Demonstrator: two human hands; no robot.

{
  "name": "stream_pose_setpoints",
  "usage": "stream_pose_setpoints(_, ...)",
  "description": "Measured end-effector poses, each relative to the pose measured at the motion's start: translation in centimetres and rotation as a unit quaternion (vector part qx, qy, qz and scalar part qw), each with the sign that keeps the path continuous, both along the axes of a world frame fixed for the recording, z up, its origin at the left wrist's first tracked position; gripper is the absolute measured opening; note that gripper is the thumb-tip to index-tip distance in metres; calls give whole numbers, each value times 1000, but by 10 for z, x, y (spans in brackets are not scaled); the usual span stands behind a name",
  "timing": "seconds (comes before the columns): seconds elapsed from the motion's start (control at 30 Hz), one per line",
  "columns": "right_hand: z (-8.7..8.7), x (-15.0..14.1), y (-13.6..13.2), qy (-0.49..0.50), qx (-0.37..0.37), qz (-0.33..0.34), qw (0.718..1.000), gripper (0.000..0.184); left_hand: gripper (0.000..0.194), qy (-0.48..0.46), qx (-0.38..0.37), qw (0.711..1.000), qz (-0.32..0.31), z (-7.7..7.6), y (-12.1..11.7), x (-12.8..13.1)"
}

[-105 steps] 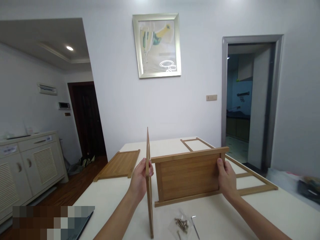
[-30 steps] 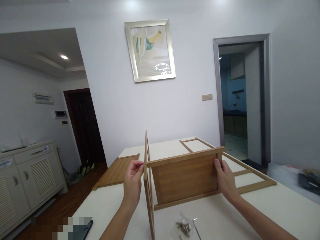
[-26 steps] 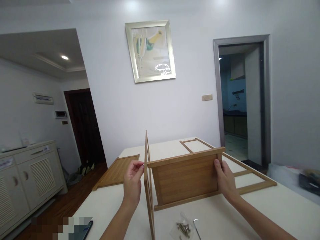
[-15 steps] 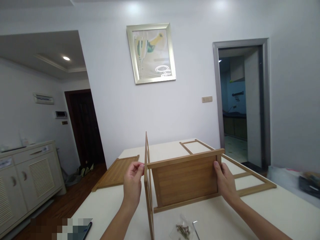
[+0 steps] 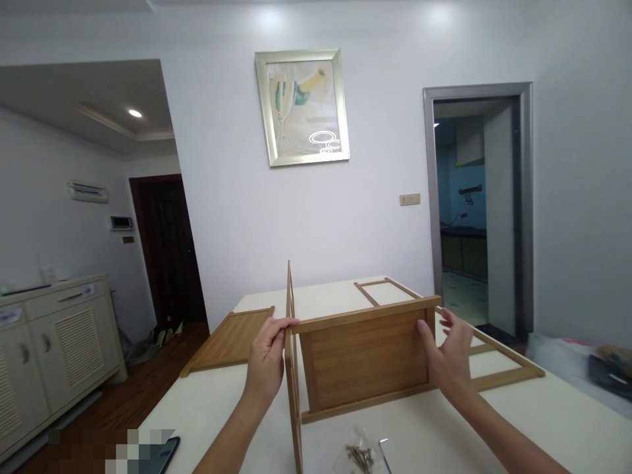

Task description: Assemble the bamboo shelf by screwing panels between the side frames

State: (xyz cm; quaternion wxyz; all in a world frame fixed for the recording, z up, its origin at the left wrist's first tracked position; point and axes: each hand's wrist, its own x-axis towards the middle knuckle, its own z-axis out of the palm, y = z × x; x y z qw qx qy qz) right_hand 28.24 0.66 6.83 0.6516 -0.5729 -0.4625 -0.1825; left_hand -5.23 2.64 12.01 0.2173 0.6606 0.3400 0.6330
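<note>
A narrow wooden side frame (image 5: 290,375) stands upright on the table, seen nearly edge-on. Against its right side a wooden shelf panel (image 5: 370,362) stands on its long edge, its top rail meeting the frame. My left hand (image 5: 265,362) pinches the frame at this joint, the index finger reaching across to the rail's end. At the panel's right end, my right hand (image 5: 451,355) has its thumb on the face and its fingers bent behind the end. Below the panel lie a clear bag of screws (image 5: 360,455) and an L-shaped hex key (image 5: 384,454).
Another slatted wooden panel (image 5: 232,336) lies flat at the left of the white table (image 5: 207,421). A second open wooden frame (image 5: 508,378) lies flat behind and right of the panel. A phone (image 5: 170,454) is at the near left edge. A cabinet (image 5: 64,355) stands further left.
My left index finger has moved right, over the frame onto the rail's end. My right fingers have loosened and lifted a little at the panel's right end. The panel has barely moved.
</note>
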Motion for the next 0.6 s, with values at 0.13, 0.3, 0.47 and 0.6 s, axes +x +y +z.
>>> stream_pose_setpoints(0.13, 16, -25, -15, -232, 57, -39, 970, 63, 26, -10, -4, 1000, -1, -1, -1, 2)
stream_pose_setpoints(0.3, 30, -95, -23, -436, 39, 29, 899, 67, 26, -21, -9, 1000, -3, -1, -2, 2)
stream_pose_setpoints(0.47, 39, -141, -3, -433, -16, 48, 900, 54, 26, -10, 5, 1000, 0, -1, -2, 2)
stream_pose_setpoints(0.6, 34, -148, 9, -402, -13, 34, 915, 50, 26, -17, 1, 1000, 1, -1, -2, 3)
